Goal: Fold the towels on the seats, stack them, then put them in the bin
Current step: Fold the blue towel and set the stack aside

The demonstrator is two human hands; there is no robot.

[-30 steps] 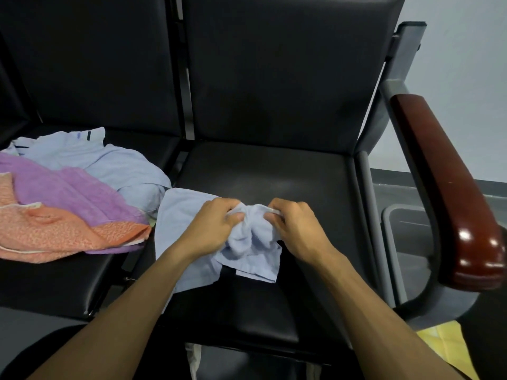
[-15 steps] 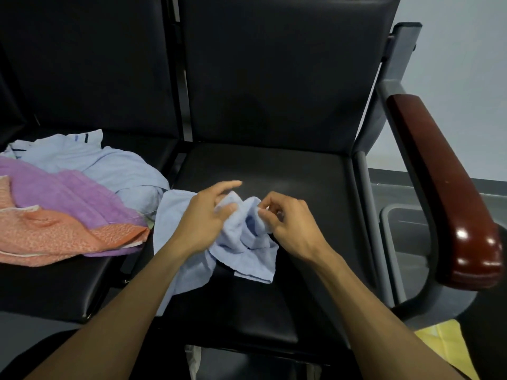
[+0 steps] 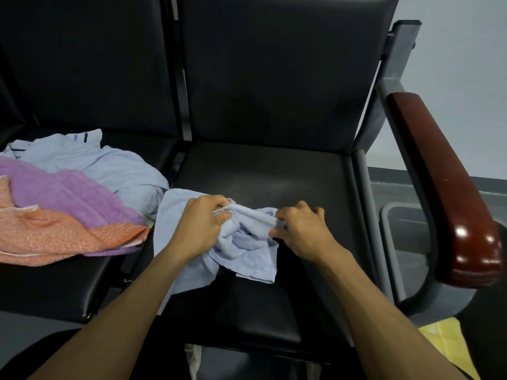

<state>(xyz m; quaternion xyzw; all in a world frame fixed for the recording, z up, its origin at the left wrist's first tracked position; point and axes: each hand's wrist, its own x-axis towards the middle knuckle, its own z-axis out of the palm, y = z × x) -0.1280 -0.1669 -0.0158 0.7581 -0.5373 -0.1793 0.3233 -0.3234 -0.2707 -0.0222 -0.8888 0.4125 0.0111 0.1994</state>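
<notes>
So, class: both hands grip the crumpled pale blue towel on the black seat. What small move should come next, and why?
Probably draw the left hand and right hand apart to stretch the edge taut: the crumpled pale blue towel is bunched between them on the black seat, too rumpled to fold.

Dim, soft-focus, wide-angle edge distortion

A dark red-brown armrest (image 3: 444, 185) is catching glare at far right on a grey frame (image 3: 395, 86). Something yellow (image 3: 450, 349), possibly quilted cloth, is showing at near right. Pale wall (image 3: 466, 78) is standing behind.
</notes>
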